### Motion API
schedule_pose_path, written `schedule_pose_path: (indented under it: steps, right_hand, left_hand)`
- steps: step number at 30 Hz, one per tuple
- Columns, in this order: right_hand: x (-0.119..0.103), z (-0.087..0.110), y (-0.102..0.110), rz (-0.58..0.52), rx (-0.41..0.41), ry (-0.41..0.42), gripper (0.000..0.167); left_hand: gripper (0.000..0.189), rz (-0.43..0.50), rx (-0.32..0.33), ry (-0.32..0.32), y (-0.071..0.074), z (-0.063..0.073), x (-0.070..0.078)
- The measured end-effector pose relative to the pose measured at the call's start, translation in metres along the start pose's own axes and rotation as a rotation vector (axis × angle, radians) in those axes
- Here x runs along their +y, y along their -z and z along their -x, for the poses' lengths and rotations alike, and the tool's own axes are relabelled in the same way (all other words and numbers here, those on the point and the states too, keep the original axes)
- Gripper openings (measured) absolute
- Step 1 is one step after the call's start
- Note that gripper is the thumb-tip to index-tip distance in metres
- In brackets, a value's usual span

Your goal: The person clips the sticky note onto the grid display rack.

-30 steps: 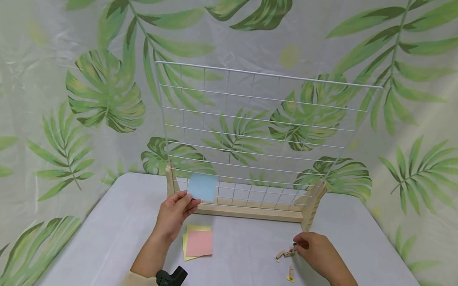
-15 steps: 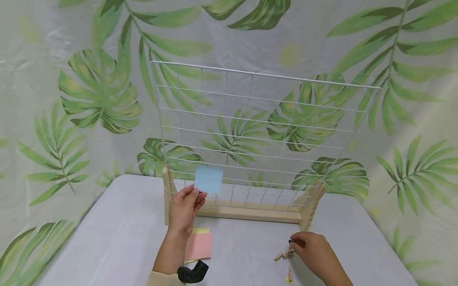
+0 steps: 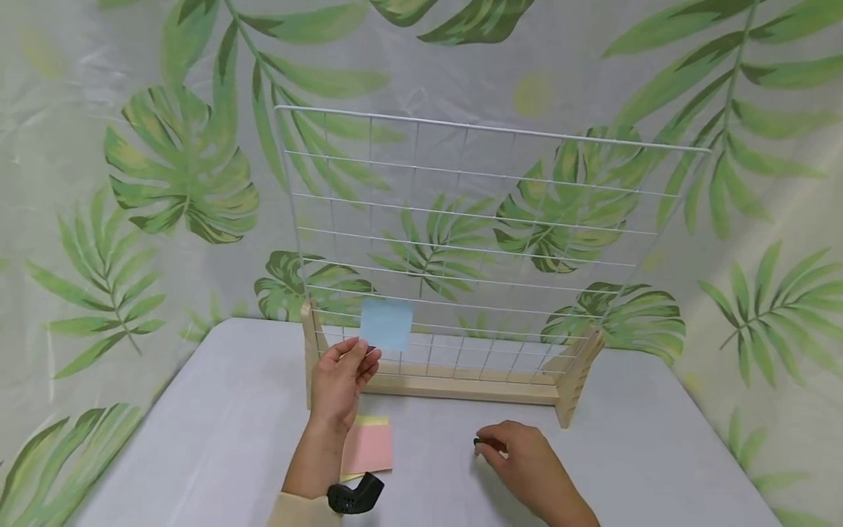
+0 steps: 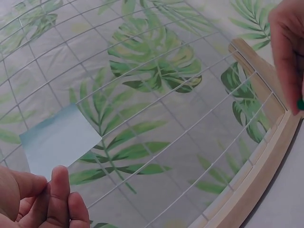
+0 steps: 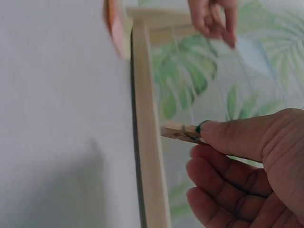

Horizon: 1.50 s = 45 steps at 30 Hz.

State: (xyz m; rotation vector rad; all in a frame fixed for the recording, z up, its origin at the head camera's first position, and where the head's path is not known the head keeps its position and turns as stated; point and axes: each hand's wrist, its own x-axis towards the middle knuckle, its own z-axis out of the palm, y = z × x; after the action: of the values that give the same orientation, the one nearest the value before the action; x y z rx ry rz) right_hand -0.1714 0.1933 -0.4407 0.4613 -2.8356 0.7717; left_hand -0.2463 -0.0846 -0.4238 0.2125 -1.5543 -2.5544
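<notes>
1. pinching the blue note (image 3: 387, 326) near its lower left corner: my left hand (image 3: 342, 380), thumb and finger together on it. it's up in front of the wire rack (image 3: 466, 127); can't tell if touching.
2. note looks like thin paper: likely near weightless, floppy, creases easily. edge or corner hold, light pressure.
3. my right hand (image 3: 527, 465) has thumb and fingertip clamped on a wooden clothespin (image 5: 183, 132), at the end with the green bit (image 5: 201, 125); far end pokes out free, above the table (image 3: 217, 439).
4. clothespin: probably light, stiff, springy. hold behind the spring, squeeze square, or it may twist.
</notes>
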Motion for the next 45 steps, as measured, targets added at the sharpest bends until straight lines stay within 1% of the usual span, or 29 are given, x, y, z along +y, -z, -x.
schedule_pose_path:
  steps: [1,3,8,11,16,20,26,34,40,45]
  right_hand:
    - [-0.005,-0.002,-0.001,0.001,0.019,0.026,0.011]
    - [-0.013,-0.006,-0.004,0.002,0.054,0.050,0.012]
    - [-0.032,-0.020,-0.003,0.004,0.136,0.048,0.014]
    - [-0.042,-0.030,0.003,0.003,0.178,0.051,0.014]
    - [-0.059,-0.048,0.015,-0.016,0.234,0.108,0.015]
    - [-0.073,-0.063,0.023,-0.001,0.264,0.151,0.015]
    - [-0.093,-0.085,0.033,0.019,0.315,0.190,0.014]
    - [-0.112,-0.116,0.038,0.005,0.420,0.249,0.012]
    - [-0.122,-0.133,0.036,-0.001,0.479,0.248,0.011]
    - [-0.129,-0.142,0.035,0.027,0.509,0.251,0.010]
  left_hand:
    - [0.025,0.004,-0.001,0.002,0.000,0.000,0.000]
    - [0.025,0.018,-0.004,0.004,-0.001,-0.001,0.001]
    - [0.023,0.045,-0.009,0.010,-0.002,0.000,0.001]
    - [0.020,0.062,-0.002,0.010,-0.003,0.000,0.000]
    - [0.013,0.088,0.003,0.018,-0.006,-0.001,-0.004]
    - [0.015,0.093,0.005,0.019,-0.008,-0.001,-0.006]
    - [0.020,0.096,0.008,0.016,-0.008,-0.001,-0.005]
    - [0.020,0.095,0.015,0.014,-0.007,-0.002,-0.003]
    - [0.020,0.091,0.014,0.009,-0.007,-0.002,-0.003]
    - [0.019,0.086,0.022,0.002,-0.007,-0.003,-0.002]
